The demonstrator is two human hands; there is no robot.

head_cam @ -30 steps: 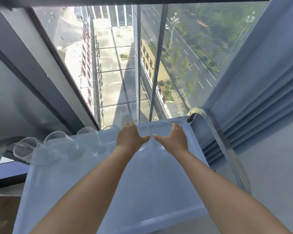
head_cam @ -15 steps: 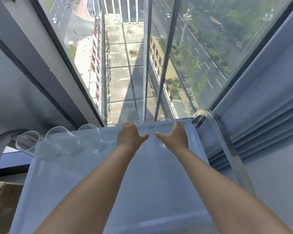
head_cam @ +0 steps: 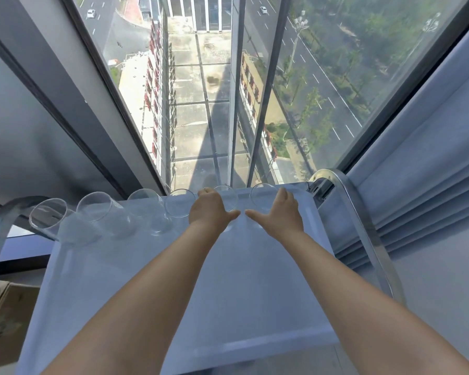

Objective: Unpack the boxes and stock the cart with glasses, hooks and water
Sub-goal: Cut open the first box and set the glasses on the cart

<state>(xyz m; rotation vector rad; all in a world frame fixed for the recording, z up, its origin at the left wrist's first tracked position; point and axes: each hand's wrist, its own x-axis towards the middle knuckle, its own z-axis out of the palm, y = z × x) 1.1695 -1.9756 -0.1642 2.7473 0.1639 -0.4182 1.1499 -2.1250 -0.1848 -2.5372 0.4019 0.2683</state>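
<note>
Several clear glasses stand in a row along the far edge of the white cart tray point(head_cam: 173, 293), the leftmost glass point(head_cam: 48, 219) near the left handle. My left hand point(head_cam: 210, 209) wraps around one glass point(head_cam: 229, 197) in the row, thumb pointing right. My right hand point(head_cam: 282, 212) wraps around the rightmost glass point(head_cam: 260, 194), thumb pointing left. Both held glasses rest on the tray, mostly hidden behind my hands. No hooks or water are in view.
Chrome handles rise at the cart's right point(head_cam: 363, 228) and left point(head_cam: 0, 228) ends. A tall window point(head_cam: 201, 104) stands directly behind the cart. A grey curtain point(head_cam: 417, 158) hangs at the right. Cardboard boxes point(head_cam: 6, 320) sit on the floor at lower left.
Both hands stay on the same two glasses at the far edge. The view has tilted up a little, so more of the window shows.
</note>
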